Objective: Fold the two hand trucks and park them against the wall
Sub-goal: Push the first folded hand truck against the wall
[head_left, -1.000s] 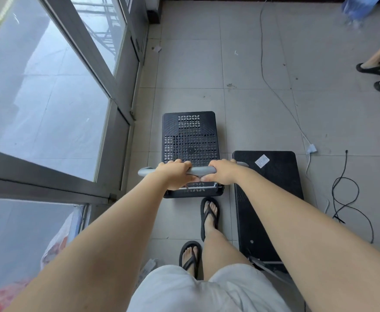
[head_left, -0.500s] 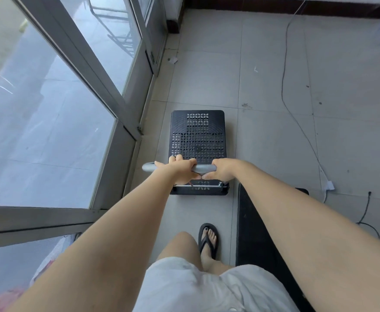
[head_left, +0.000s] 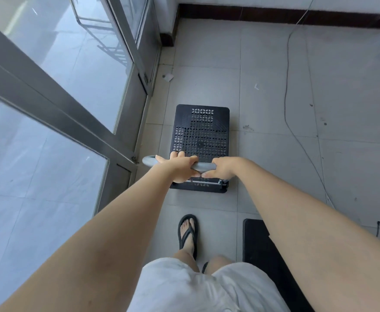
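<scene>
Both hands clenched on the hand truck's grey handle

Fingers (head_left: 177, 155) of the left hand (head_left: 178, 167) and the right hand (head_left: 223, 169) wrap the handle (head_left: 203, 166), thumbs nearly touching beneath it. Beyond them, the truck's perforated black platform (head_left: 201, 134) sits on the tiled floor (head_left: 274, 165) beside the glass door (head_left: 49, 86). A second black platform (head_left: 259, 244) lies near the right leg.

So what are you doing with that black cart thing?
A person has both hands, left hand and right hand, wrapped around the grey handle of a black hand truck. Its platform lies flat on the tiled floor, near the glass door. A second black hand truck sits by the person's right leg.
</scene>
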The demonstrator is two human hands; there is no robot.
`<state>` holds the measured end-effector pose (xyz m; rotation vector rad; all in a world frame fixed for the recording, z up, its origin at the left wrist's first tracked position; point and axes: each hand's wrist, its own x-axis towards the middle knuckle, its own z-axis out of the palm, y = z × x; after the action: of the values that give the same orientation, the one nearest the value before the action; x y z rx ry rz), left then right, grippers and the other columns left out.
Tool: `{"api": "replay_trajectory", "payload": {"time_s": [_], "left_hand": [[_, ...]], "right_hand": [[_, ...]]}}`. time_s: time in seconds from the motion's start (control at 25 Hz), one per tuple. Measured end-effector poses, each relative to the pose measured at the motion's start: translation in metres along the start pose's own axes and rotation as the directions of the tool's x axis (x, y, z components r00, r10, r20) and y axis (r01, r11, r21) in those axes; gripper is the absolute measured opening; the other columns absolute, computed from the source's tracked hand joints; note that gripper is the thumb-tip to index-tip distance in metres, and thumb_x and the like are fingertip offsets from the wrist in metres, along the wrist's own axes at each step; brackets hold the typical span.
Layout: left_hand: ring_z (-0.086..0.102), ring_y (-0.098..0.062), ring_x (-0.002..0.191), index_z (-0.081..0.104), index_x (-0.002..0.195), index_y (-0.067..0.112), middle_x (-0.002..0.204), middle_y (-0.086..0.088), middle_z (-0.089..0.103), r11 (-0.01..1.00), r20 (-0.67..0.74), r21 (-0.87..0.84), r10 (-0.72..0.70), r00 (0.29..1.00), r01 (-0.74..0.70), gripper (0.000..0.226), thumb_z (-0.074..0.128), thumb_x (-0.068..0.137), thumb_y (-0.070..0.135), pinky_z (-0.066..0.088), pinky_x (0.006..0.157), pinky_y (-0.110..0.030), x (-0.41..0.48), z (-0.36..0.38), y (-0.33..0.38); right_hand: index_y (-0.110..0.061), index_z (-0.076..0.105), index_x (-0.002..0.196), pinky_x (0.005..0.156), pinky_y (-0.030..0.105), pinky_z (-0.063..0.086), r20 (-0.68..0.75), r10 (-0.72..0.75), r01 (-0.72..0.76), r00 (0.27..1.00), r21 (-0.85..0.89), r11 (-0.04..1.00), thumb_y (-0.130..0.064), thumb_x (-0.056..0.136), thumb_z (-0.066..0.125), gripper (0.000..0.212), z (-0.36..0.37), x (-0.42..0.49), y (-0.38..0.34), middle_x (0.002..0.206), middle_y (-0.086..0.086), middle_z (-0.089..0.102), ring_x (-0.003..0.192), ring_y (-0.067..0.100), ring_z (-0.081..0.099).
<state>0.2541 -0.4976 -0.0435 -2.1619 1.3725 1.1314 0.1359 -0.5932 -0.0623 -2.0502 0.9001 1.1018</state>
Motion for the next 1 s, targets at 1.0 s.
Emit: {"api": "replay_trajectory", "payload": {"time_s": [1.0], "left_hand": [[0.035,-0.031,0.130,0.040,0.135,0.032,0.131,-0.008,0.048,0.999,-0.088,0.040,-0.013,0.996,0.017,0.041,0.042,0.098,0.050,0.017,0.109,-0.071,0.322,-0.396,-0.036]], "right_hand": [[-0.019,0.039,0.138,0.108,0.065,0.025,-0.232,0.085,-0.048,0.969,0.161,0.986,-0.064,0.085,0.049,0.070,-0.440,0.219,0.027,0.150,0.017,0.032,0.139,0.041,0.028]]}}
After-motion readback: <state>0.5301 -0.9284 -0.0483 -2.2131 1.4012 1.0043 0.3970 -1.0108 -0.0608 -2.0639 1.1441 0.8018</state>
